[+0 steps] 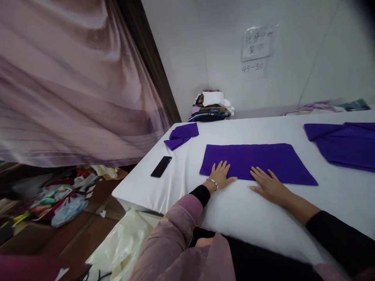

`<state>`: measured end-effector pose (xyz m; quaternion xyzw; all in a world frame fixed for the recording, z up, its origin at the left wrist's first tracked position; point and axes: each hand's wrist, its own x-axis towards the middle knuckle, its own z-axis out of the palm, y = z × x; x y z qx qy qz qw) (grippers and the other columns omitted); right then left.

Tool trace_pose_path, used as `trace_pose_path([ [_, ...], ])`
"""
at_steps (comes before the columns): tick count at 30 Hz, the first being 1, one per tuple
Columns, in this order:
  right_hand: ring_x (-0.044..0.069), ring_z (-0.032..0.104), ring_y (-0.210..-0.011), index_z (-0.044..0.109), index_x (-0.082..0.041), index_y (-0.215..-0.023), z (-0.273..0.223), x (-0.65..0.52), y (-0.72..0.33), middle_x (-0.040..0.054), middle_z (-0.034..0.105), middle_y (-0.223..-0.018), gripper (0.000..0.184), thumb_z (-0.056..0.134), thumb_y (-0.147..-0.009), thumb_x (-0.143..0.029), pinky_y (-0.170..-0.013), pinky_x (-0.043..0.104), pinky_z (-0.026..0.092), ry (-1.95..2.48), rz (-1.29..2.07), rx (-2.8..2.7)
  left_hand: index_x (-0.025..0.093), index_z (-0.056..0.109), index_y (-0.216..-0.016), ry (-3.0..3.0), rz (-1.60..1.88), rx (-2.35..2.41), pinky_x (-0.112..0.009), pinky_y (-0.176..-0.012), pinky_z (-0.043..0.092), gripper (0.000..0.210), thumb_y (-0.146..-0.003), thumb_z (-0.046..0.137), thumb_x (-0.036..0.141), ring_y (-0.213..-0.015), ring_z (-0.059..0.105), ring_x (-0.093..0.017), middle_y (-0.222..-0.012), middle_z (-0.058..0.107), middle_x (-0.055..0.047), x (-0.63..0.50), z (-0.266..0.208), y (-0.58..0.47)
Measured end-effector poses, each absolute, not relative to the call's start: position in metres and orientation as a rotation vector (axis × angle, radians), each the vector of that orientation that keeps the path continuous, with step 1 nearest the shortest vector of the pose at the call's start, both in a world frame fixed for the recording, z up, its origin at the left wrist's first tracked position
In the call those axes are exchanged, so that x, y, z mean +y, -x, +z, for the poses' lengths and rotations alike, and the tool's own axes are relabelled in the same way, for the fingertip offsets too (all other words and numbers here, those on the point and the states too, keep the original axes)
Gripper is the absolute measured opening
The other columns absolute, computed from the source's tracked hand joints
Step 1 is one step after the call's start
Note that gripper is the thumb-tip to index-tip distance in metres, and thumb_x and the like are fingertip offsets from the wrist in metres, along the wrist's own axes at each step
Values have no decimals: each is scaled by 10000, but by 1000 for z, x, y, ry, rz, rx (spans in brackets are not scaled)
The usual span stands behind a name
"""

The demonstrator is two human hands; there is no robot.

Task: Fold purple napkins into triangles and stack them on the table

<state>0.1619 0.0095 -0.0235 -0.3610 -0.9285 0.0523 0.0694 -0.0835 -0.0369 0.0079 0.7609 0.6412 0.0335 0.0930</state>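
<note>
White table (249, 131), phone (161, 166) at left — the left hand (221, 175) and right hand (269, 185) lie on a purple cloth (253, 156) at its near edge — flat, spread, gripping nothing.

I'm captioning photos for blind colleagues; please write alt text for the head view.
A person's left hand and right hand rest palms down at the near edge of a flat purple cloth on a white table. A black phone and a small purple piece lie to the left, another purple piece to the right, and a fabric pile behind.
</note>
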Motion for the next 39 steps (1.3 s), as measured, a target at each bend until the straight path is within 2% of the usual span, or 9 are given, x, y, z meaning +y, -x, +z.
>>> trace_pose_path([
  [5,271,212,-1371,302,-185,-1439,-31,11,-170,91,289,-1480,737,222,-868,-644,-1096,534,151,1079,126,-2789,195,207,-1450,-2213,103,1953,-526,-1126,77,812,-828,184,717,-1410,89,-266,-1535,168,-76,-44,7,89],
  [11,282,198,-1373,275,-214,-1451,-32,10,-168,73,280,-1486,740,234,-858,-655,-1102,539,140,1078,154,-2776,190,215,-1446,-1995,115,2192,-538,-1121,75,816,-826,190,719,-1411,94,-254,-1532,179,-70,-68,8,136],
  [19,295,202,-1368,271,-236,-1452,-36,12,-169,64,278,-1487,731,251,-854,-656,-1100,548,141,1062,176,-2757,172,254,-1429,-1665,120,2525,-546,-1107,109,689,-873,289,576,-1405,116,-285,-1525,183,-122,-75,21,154],
  [22,286,202,-1370,283,-234,-1446,-36,13,-167,67,275,-1487,724,260,-856,-653,-1100,544,135,1056,158,-2759,186,260,-1430,-1889,212,2402,-534,-1118,101,651,-886,295,541,-1407,111,-276,-1529,182,-101,-60,25,121],
  [26,273,209,-1370,316,-212,-1433,-29,10,-162,87,289,-1478,724,264,-861,-652,-1097,537,146,1074,156,-2768,203,266,-1434,-2191,241,2102,-522,-1129,68,704,-869,250,624,-1412,83,-255,-1535,168,-72,-37,22,82],
  [29,253,204,-1374,310,-202,-1434,-23,9,-164,86,276,-1484,718,251,-871,-644,-1099,515,164,1083,212,-2795,204,278,-1431,-2179,170,2064,-540,-1122,68,748,-848,234,670,-1410,100,-261,-1530,186,-79,-27,14,76],
  [35,261,211,-1372,315,-235,-1432,-26,36,-231,71,285,-1488,666,242,-883,-604,-1093,534,160,1394,225,-2653,213,287,-1431,-2184,139,2070,-541,-1117,95,761,-841,210,687,-1406,119,-271,-1523,211,-77,-21,3,89],
  [39,327,273,-1343,374,-188,-1402,-22,72,-281,137,347,-1454,700,232,-863,-612,-1028,626,220,1818,115,-2395,224,305,-1425,-2197,144,2089,-550,-1112,103,736,-846,231,673,-1402,135,-282,-1517,224,-78,-21,1,89],
])
